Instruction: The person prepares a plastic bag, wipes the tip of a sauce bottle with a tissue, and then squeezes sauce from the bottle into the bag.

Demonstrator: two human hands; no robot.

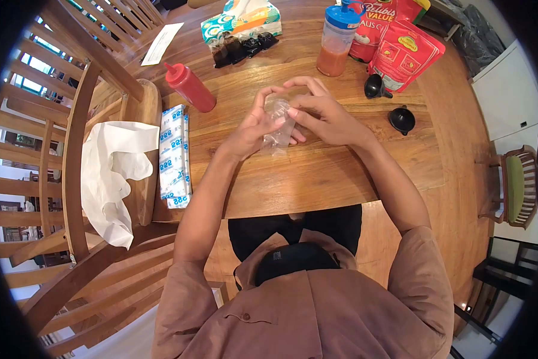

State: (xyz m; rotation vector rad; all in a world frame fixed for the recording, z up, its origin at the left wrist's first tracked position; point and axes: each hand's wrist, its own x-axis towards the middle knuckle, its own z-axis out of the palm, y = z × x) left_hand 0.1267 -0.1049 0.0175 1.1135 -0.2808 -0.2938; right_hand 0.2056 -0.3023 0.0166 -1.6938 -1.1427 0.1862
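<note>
A small clear plastic bag (275, 140) is held between both hands above the wooden table (328, 173). My left hand (255, 124) has its fingers curled round the bag's left side, with the thumb on the film. My right hand (316, 113) pinches the bag's upper right part between thumb and fingers. The fingertips of both hands come close together at the top. A red squeeze bottle (191, 88) leans to the left of my hands. Beyond them stands a clear bottle with a blue lid (337, 45), holding orange-red liquid.
Red pouches (405, 52), a black funnel (375, 87) and a small black cup (401, 120) are at the right. A tissue box (242, 23) with black plastic (239, 49) is at the back. A blue-and-white pack (174, 157) lies left, beside a chair holding a white bag (110, 179).
</note>
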